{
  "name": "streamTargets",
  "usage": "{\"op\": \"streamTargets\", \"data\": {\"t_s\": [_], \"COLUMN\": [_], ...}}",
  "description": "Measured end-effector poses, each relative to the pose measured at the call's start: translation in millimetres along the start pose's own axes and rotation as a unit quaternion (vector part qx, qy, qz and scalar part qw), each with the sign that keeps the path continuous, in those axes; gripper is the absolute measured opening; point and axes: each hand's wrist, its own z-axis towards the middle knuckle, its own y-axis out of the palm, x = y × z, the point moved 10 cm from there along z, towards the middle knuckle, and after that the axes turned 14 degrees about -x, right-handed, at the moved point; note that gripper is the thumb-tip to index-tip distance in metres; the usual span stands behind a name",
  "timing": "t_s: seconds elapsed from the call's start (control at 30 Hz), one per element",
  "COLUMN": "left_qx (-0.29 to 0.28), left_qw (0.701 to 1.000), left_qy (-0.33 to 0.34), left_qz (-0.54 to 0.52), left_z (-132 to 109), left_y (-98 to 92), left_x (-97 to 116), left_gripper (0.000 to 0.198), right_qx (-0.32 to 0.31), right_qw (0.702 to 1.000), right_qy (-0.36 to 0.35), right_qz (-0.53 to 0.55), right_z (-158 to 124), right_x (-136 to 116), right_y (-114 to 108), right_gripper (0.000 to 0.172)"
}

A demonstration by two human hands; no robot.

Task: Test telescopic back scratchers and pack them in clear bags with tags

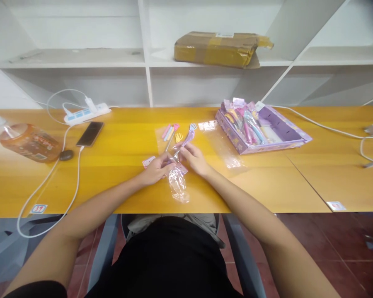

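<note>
In my right hand (pixel 195 158), closed with the thumb on top, is a back scratcher (pixel 189 137) with a purple upper part and a metal rod. A light-blue hand-shaped head shows at its far end. My left hand (pixel 157 169) has its fingers pinched on a clear plastic sleeve (pixel 178 187), which hangs crumpled toward the table's front edge. The sleeve's printed end lies between both hands, around the rod's lower end; the exact overlap is hard to make out. Just beyond my hands lie more back scratchers (pixel 170 132), with pink and yellow hand-shaped heads.
A purple display box (pixel 281 145) with several wrapped back scratchers stands at right. Flat clear sleeves (pixel 225 147) lie beside it. To the left are a phone (pixel 90 134), a power strip (pixel 87 114), cables and a large orange bottle (pixel 31 141). A taped carton (pixel 217 49) sits on the shelf.
</note>
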Motion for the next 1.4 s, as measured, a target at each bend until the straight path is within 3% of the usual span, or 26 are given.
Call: {"op": "streamTargets", "data": {"t_s": [0.13, 0.27, 0.33, 0.4, 0.47, 0.6, 0.77, 0.93, 1.03, 1.13, 1.2, 1.3, 1.4], "left_qx": [-0.020, -0.028, -0.025, 0.011, 0.089, 0.249, 0.327, 0.393, 0.353, 0.230, 0.178, 0.187, 0.237], "left_qw": [0.997, 0.997, 0.999, 1.000, 0.994, 0.961, 0.927, 0.898, 0.920, 0.968, 0.982, 0.981, 0.970], "left_qy": [0.008, 0.031, 0.027, 0.022, 0.031, 0.070, 0.128, 0.160, 0.140, 0.084, 0.051, 0.040, 0.054], "left_qz": [0.072, 0.072, 0.038, -0.006, -0.045, -0.096, -0.133, -0.116, -0.098, -0.058, -0.028, -0.011, -0.021], "left_z": [0.3, 2.4, 3.6, 3.4, -0.5, -15.9, -27.1, -39.1, -32.1, -13.6, -7.9, -10.1, -16.7], "left_y": [6.5, 4.2, -2.5, -16.4, -37.0, -69.5, -81.1, -95.6, -93.2, -70.1, -54.8, -49.8, -60.2], "left_x": [7.7, 17.9, 16.4, 12.7, 10.3, 11.5, 19.4, 24.7, 25.4, 20.6, 15.0, 11.0, 13.4], "left_gripper": [0.033, 0.043, 0.049, 0.054, 0.057, 0.056, 0.049, 0.045, 0.041, 0.042, 0.039, 0.035, 0.039], "right_qx": [0.043, 0.149, 0.160, 0.132, 0.081, -0.057, -0.216, -0.228, -0.216, -0.204, -0.195, -0.166, -0.125], "right_qw": [0.997, 0.974, 0.962, 0.960, 0.963, 0.954, 0.912, 0.922, 0.934, 0.945, 0.948, 0.945, 0.943], "right_qy": [-0.005, -0.049, -0.047, -0.015, 0.021, 0.067, 0.136, 0.136, 0.118, 0.106, 0.108, 0.123, 0.124], "right_qz": [0.058, 0.164, 0.215, 0.246, 0.257, 0.286, 0.320, 0.281, 0.258, 0.232, 0.225, 0.252, 0.284], "right_z": [-0.9, -5.9, -6.6, -4.5, -2.3, -2.3, -17.8, -19.6, -16.0, -13.6, -12.8, -11.7, -9.6], "right_x": [0.3, -0.8, 1.1, 4.6, 7.0, 7.8, 9.1, 8.0, 7.0, 5.5, 5.2, 7.1, 6.2], "right_y": [-4.4, -37.1, -47.9, -46.7, -34.7, 12.4, 67.8, 67.6, 58.6, 51.9, 50.2, 47.5, 39.6], "right_gripper": [0.057, 0.055, 0.050, 0.042, 0.036, 0.039, 0.053, 0.047, 0.046, 0.044, 0.044, 0.049, 0.050]}}
